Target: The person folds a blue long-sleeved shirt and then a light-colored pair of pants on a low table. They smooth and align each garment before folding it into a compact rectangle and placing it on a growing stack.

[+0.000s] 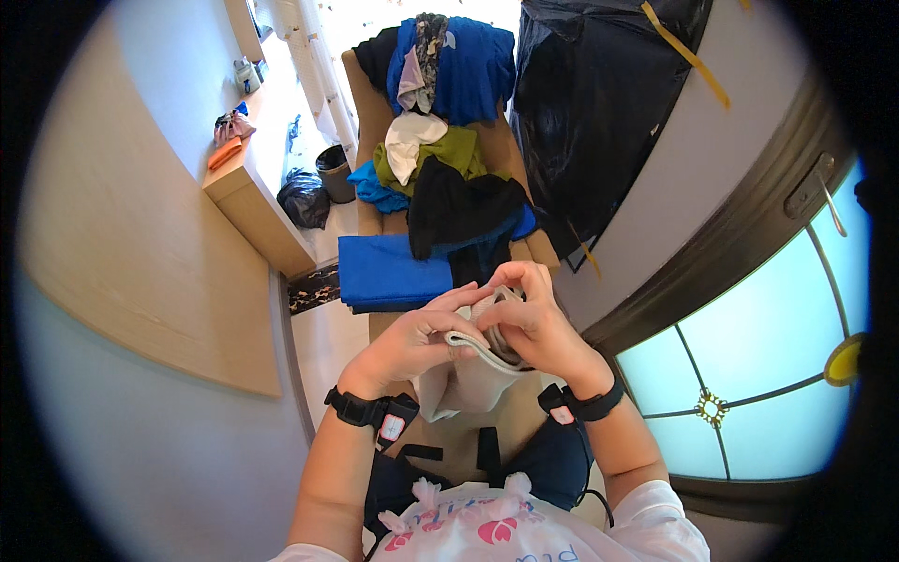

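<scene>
A light beige cloth (pixel 467 385), partly rolled or bunched with a stitched edge, is between both hands in front of my body. My left hand (pixel 421 337) grips its edge from the left, fingers reaching across. My right hand (pixel 537 323) pinches the bunched upper part. What kind of garment it is, I cannot tell. Just beyond the hands lies a folded blue cloth (pixel 393 270) on a dark one. Behind it are a black garment (pixel 463 204), an olive green garment (pixel 456 151), a white cloth (pixel 414 140) and a bright blue cloth (pixel 379 186), all in a loose pile.
The clothes lie on a tan padded seat (pixel 516 151), with blue garments (pixel 477 70) over its back. At left stand a wooden desk (pixel 260 214), a black bag (pixel 304 200) and a waste bin (pixel 336 175). Black plastic sheeting (pixel 583 126) and a glazed door (pixel 744 351) are at right.
</scene>
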`<state>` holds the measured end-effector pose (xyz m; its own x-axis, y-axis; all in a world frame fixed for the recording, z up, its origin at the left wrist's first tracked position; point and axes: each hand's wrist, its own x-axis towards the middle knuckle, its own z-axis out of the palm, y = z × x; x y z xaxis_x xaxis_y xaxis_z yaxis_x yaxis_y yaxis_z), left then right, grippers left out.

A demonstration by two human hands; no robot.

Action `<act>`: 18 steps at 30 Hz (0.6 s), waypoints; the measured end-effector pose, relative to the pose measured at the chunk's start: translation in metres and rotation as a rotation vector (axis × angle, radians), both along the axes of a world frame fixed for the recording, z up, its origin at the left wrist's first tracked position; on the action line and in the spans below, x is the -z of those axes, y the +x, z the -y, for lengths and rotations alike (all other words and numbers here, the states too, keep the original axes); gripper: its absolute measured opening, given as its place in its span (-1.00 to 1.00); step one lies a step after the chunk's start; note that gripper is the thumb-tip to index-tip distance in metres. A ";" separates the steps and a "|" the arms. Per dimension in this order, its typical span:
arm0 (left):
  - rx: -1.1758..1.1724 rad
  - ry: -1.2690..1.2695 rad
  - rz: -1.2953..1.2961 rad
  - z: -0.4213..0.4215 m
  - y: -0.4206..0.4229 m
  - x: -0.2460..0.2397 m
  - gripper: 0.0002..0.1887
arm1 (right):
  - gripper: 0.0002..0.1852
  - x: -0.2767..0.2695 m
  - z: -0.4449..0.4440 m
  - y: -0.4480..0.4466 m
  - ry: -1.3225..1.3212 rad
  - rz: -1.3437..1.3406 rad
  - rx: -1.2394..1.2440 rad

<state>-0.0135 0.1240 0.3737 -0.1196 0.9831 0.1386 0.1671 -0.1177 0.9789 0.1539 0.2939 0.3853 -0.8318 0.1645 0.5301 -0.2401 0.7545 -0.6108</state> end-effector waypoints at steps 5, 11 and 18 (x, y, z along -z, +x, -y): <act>0.014 -0.138 -0.080 0.005 0.001 0.004 -0.78 | -0.65 0.005 0.001 0.003 -0.136 0.009 -0.057; 0.014 -0.071 -0.031 0.005 0.010 0.017 -0.74 | -0.64 0.018 0.000 0.007 -0.119 0.015 -0.099; -0.191 -0.106 0.032 0.017 0.005 0.025 -0.78 | -0.74 0.027 -0.003 0.013 -0.421 0.046 -0.083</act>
